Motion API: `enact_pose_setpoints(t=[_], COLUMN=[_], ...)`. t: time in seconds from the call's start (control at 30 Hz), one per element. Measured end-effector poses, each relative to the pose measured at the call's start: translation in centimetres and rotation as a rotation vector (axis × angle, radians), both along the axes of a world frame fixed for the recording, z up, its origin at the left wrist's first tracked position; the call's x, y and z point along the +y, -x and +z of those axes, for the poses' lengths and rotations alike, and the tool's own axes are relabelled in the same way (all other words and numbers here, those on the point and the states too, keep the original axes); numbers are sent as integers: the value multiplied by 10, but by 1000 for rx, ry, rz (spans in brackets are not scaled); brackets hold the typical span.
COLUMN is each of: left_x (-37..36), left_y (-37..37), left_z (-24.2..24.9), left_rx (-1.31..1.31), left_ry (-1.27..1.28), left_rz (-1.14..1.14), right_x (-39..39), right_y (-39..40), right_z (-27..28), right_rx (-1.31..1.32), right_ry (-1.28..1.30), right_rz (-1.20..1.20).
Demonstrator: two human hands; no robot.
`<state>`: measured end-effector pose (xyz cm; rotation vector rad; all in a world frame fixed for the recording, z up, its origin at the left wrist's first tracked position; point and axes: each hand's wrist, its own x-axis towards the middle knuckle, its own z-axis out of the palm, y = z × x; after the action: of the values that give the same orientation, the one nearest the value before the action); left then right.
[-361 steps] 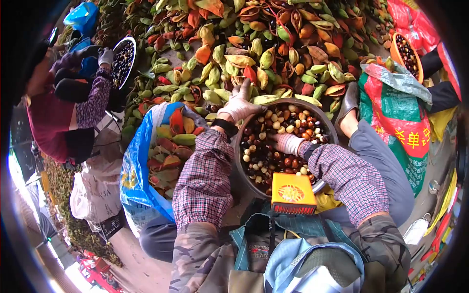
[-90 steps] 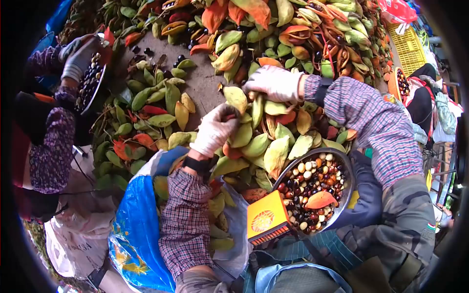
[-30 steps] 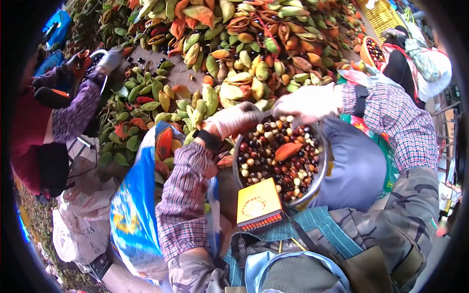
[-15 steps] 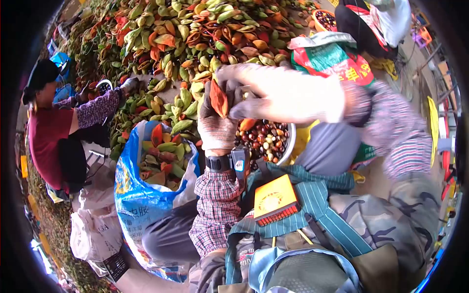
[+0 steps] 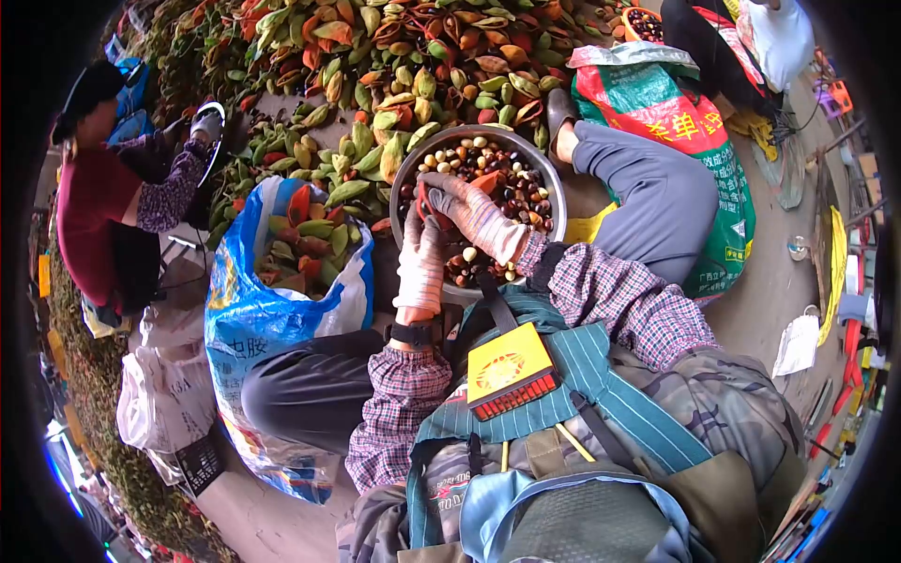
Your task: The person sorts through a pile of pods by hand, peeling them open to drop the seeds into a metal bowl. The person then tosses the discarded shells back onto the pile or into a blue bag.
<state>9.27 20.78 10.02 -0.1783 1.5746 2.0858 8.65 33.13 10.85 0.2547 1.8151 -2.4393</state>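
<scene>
A metal bowl (image 5: 557, 202) of dark, brown and pale round seeds stands in front of my crossed legs. Over its left part my two gloved hands meet at a red pod (image 5: 434, 214). My left hand (image 5: 419, 249) is closed on the pod from below, and my right hand (image 5: 474, 214) has its fingers pressed to the pod's upper side. Part of the pod is hidden by the fingers. An orange-red pod piece (image 5: 486, 182) lies on the seeds beside my right hand. Left of the bowl is a blue and white sack (image 5: 246, 324) holding green and red pods.
A large heap of green, orange and red pods (image 5: 413, 56) spreads beyond the bowl. A co-worker (image 5: 99, 202) sits at the left, holding a round rim. Another person (image 5: 784, 42) is at the upper right, beyond a green and red sack (image 5: 699, 155).
Both hands have come down over the bowl, the right one from across its top. The co-worker at the left has lifted a round-rimmed container.
</scene>
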Motion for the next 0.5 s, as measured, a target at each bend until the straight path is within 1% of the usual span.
enact_pose_setpoints(t=[0.03, 0.1, 0.13, 0.17, 0.23, 0.27, 0.3, 0.33, 0.37, 0.4, 0.43, 0.47, 0.5], left_x=[0, 1, -1, -2, 2, 1, 3, 4, 4, 0, -1, 1, 3], left_y=[0, -3, -2, 2, 11, 16, 18, 20, 21, 24, 25, 26, 26], left_z=[-2, -4, -26, -66, -49, -71, -78, -85, -85, -84, -85, -75, -64], left_rx=[139, 401, 346, 550, 80, -5, -53, -100, -146, -125, -92, -62, -32], left_ry=[202, 565, 646, 718, 413, 393, 394, 396, 398, 541, 568, 591, 613], left_rz=[-41, -48, -18, 152, 186, 221, 228, 235, 242, 134, 62, -9, -77], right_x=[-1, -2, -3, -3, -4, -3, -1, 4, 8, 9, 10, 9, 12], right_y=[3, 5, 6, 6, 8, 7, 12, 9, 8, 8, 9, 10, 7], right_z=[-10, -17, -21, -29, -55, -55, -68, -80, -77, -74, -72, -115, -103], right_rx=[32, -17, -44, -49, 113, 58, 94, 63, 33, 16, -1, 254, 187], right_ry=[78, 4, -33, 81, -178, -95, -193, -190, -187, -251, -315, -665, -740], right_rz=[9, 9, 6, -8, -53, -51, -20, 66, 153, 256, 358, 278, 252])
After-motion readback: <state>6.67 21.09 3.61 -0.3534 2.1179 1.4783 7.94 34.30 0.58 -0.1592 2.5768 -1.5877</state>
